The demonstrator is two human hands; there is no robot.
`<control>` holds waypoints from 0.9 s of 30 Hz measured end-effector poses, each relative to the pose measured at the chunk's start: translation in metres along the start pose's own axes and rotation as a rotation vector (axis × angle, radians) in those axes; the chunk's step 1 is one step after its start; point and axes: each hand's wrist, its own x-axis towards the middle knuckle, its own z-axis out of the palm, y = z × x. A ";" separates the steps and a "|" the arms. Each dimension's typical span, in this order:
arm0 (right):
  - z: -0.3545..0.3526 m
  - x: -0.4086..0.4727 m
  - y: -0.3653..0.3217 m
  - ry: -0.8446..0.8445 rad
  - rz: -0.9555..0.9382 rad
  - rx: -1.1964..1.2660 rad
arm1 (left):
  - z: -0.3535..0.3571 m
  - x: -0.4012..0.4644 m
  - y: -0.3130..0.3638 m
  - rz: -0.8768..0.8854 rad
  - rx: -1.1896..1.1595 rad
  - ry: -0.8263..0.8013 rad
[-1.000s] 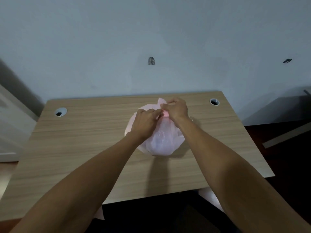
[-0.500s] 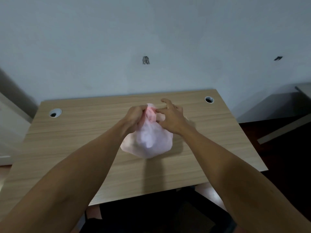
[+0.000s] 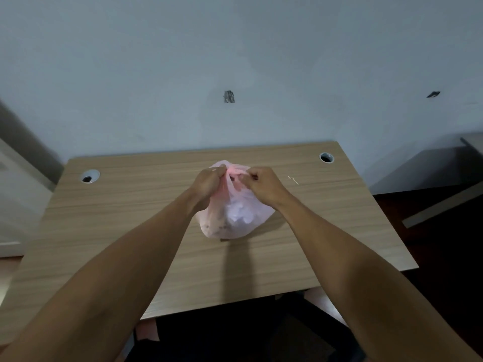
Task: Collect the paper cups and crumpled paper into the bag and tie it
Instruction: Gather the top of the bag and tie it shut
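A thin pink plastic bag (image 3: 235, 218) sits on the wooden table (image 3: 130, 218) near its middle, bulging with white crumpled paper that shows through the film. My left hand (image 3: 207, 182) grips the gathered top of the bag on its left side. My right hand (image 3: 262, 184) pinches the bag's top on the right, fingers curled. The two hands are close together above the bag. No loose cups or paper lie on the table.
Two round cable holes sit in the table's far corners, one hole (image 3: 89, 176) on the left and one hole (image 3: 326, 157) on the right. A pale wall stands right behind the table. A small light scrap (image 3: 293, 179) lies right of my hands.
Both hands have kept working at the bag's top; the right hand's fingers, spread half a second ago, have curled in on the plastic. The bag stays near the table's middle.
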 end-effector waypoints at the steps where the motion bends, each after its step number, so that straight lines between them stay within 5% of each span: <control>1: -0.002 0.003 0.000 0.020 0.026 -0.011 | -0.001 0.001 -0.002 0.043 0.070 0.037; 9: -0.027 0.014 0.012 -0.050 0.248 -0.169 | -0.027 0.012 -0.024 0.099 0.518 0.393; 16: -0.037 0.017 0.034 -0.052 0.278 -0.443 | -0.050 0.020 -0.032 0.100 0.562 0.428; 20: -0.026 0.011 0.030 0.080 0.429 -0.066 | -0.053 0.014 -0.040 0.114 0.548 0.450; 24: -0.015 0.017 0.007 0.144 0.383 0.551 | -0.034 0.002 -0.030 0.347 0.534 0.421; 27: -0.005 0.018 -0.008 0.082 0.305 0.728 | -0.010 -0.006 -0.018 0.404 0.274 0.279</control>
